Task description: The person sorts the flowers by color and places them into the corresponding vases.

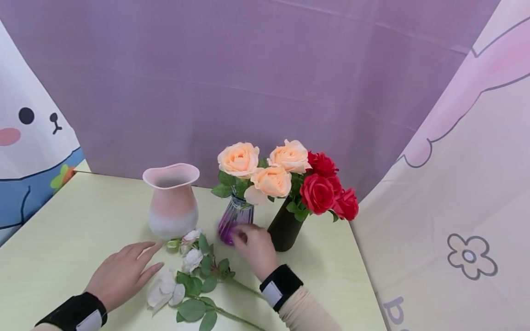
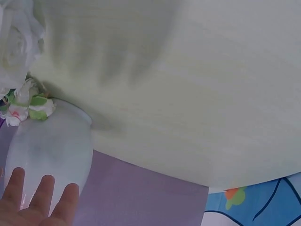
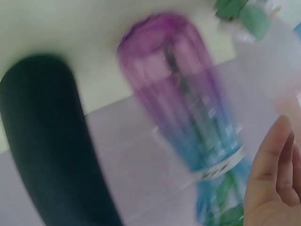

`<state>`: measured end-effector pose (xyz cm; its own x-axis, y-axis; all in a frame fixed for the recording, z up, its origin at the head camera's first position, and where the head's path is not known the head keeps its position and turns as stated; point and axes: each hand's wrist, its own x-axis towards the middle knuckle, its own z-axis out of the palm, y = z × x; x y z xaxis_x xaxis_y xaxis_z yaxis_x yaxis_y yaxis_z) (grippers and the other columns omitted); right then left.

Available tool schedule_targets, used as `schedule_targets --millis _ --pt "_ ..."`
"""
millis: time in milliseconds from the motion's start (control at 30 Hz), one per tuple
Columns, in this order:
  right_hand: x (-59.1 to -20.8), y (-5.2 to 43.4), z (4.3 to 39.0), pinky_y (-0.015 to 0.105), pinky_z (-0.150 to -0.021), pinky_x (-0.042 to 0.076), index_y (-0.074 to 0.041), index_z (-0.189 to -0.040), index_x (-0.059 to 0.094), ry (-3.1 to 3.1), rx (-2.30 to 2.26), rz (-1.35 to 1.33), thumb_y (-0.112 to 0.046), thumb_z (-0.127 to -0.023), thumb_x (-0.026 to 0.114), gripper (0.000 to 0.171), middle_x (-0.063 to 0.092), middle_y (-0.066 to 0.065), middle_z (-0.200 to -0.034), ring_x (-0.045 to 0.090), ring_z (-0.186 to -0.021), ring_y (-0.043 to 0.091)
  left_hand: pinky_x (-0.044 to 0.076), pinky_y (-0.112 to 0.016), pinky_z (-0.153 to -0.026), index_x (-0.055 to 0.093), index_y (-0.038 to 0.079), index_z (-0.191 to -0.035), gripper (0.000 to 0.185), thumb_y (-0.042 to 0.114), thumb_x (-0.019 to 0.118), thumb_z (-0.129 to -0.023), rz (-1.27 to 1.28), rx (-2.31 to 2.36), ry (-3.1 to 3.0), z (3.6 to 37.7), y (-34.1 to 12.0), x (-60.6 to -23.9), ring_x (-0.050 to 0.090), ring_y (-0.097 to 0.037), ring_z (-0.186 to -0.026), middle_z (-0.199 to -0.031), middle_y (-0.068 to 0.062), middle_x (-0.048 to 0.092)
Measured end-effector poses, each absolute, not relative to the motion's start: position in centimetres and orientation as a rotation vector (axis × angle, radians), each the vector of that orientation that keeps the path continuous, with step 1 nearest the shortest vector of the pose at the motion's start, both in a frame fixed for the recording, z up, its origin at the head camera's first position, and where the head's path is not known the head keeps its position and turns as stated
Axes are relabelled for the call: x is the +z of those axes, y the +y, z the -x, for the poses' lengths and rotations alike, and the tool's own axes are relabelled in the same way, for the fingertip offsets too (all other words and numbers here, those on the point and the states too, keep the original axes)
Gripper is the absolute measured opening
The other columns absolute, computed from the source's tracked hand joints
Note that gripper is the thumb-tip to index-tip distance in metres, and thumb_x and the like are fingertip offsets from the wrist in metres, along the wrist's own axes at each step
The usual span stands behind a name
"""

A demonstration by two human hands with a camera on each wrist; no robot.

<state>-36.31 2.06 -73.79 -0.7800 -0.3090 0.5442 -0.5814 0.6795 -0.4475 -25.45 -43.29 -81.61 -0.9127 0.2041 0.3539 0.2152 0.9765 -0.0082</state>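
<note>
Head view: left hand [image 1: 124,271] flat on table [image 1: 62,230], fingers spread, tips just short of pink vase [image 1: 171,200], which stands empty. White rose stems [image 1: 194,280] lie loose at 3 o'clock of that hand. Right hand [image 1: 254,248] at base of purple vase [image 1: 235,218]; grip not discernible. Peach roses [image 1: 265,168] in purple vase, red roses [image 1: 325,191] in black vase [image 1: 285,227].
Left wrist view: straight fingers [image 2: 44,195] close to pink vase [image 2: 49,150]; contact uncertain.
Right wrist view: blurred; purple vase [image 3: 183,113] ribbed, translucent; fingers [image 3: 273,174] relaxed, beside it, at 4 o'clock.
</note>
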Motion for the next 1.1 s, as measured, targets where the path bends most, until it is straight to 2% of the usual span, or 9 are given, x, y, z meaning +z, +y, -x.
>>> schedule_targets --millis 100,167,267,367,600,633,800,1033,1100 --pt "-74.2 0.1 33.8 0.015 -0.064 0.052 -0.051 -0.114 0.063 -2.508 0.847 -0.784 -0.047 -0.095 0.061 0.02 0.066 -0.025 -0.097 0.063 -0.079 -0.006 0.041 -0.068 -0.096 0.033 0.041 -0.153 0.073 0.074 0.047 -0.09 0.32 -0.069 -2.833 22.1 -40.1 -74.7 0.048 -0.034 -0.133 -0.151 0.004 0.047" --pt "-74.6 -0.9 32.4 0.014 -0.063 0.051 -0.049 -0.112 0.064 -2.538 0.835 -0.827 -0.047 -0.094 0.062 0.018 0.066 -0.025 -0.094 0.063 -0.075 -0.005 0.032 -0.065 -0.113 0.032 0.041 -0.153 0.07 0.07 0.048 -0.092 0.314 -0.059 -2.808 19.8 -38.0 -70.6 0.04 -0.027 -0.143 -0.153 0.006 0.044" --pt "-75.6 -1.9 30.6 0.012 -0.06 0.048 -0.05 -0.109 0.063 -2.599 0.842 -0.864 -0.054 -0.092 0.062 0.018 0.066 -0.025 -0.088 0.057 -0.068 -0.011 0.037 -0.062 -0.111 0.043 0.031 -0.15 0.065 0.065 0.049 -0.095 0.323 -0.074 -2.88 16.7 -34.7 -62.9 0.044 -0.03 -0.139 -0.148 -0.001 0.05" --pt "-77.4 -2.7 29.6 0.009 -0.057 0.044 -0.049 -0.107 0.064 -2.636 0.833 -0.907 -0.062 -0.089 0.062 0.022 0.065 -0.026 -0.085 0.051 -0.065 -0.015 0.044 -0.062 -0.102 0.051 0.028 -0.145 0.065 0.068 0.047 -0.095 0.321 -0.137 -2.918 15.4 -33.8 -60.0 0.051 -0.033 -0.131 -0.142 -0.005 0.055" --pt "-83.5 -4.2 27.8 0.011 -0.063 0.049 -0.049 -0.11 0.063 -2.679 0.738 -1.002 -0.066 -0.088 0.06 0.028 0.062 -0.029 -0.091 0.055 -0.076 -0.014 0.042 -0.061 -0.106 0.046 0.032 -0.148 0.067 0.071 0.044 -0.094 0.314 -0.077 -2.906 16.1 -36.4 -64.8 0.049 -0.031 -0.134 -0.146 -0.003 0.052" --pt "-84.1 -4.4 27.4 0.012 -0.063 0.049 -0.049 -0.111 0.063 -2.692 0.727 -1.022 -0.066 -0.088 0.06 0.029 0.062 -0.029 -0.091 0.056 -0.077 -0.013 0.044 -0.065 -0.098 0.047 0.031 -0.148 0.067 0.071 0.043 -0.094 0.297 -0.089 -2.933 16.3 -36.7 -65.7 0.051 -0.034 -0.131 -0.144 -0.005 0.053" --pt "-86.1 -5.1 25.7 0.02 -0.066 0.052 -0.048 -0.11 0.065 -2.749 0.622 -1.099 -0.063 -0.089 0.062 0.026 0.064 -0.026 -0.095 0.058 -0.081 -0.01 0.041 -0.064 -0.098 0.033 0.043 -0.152 0.068 0.071 0.048 -0.092 0.244 -0.053 -2.87 16.8 -38.6 -70.1 0.044 -0.026 -0.136 -0.147 0.004 0.048" --pt "-90.9 -5.7 25.4 0.032 -0.07 0.054 -0.047 -0.112 0.064 -2.73 0.424 -1.128 -0.065 -0.087 0.062 0.031 0.062 -0.02 -0.101 0.058 -0.085 0.0 0.047 -0.063 -0.096 0.052 0.027 -0.145 0.071 0.074 0.04 -0.093 0.23 -0.073 -3.014 15.1 -37.1 -64.6 0.054 -0.035 -0.126 -0.14 -0.007 0.056" --pt "-92.2 -6.0 25.6 0.034 -0.07 0.054 -0.045 -0.109 0.065 -2.748 0.37 -1.133 -0.067 -0.085 0.063 0.032 0.062 -0.019 -0.099 0.059 -0.085 0.003 0.043 -0.058 -0.107 0.047 0.029 -0.147 0.07 0.073 0.037 -0.094 0.242 -0.062 -3.002 14.5 -36.8 -63.2 0.049 -0.03 -0.133 -0.144 -0.003 0.053"
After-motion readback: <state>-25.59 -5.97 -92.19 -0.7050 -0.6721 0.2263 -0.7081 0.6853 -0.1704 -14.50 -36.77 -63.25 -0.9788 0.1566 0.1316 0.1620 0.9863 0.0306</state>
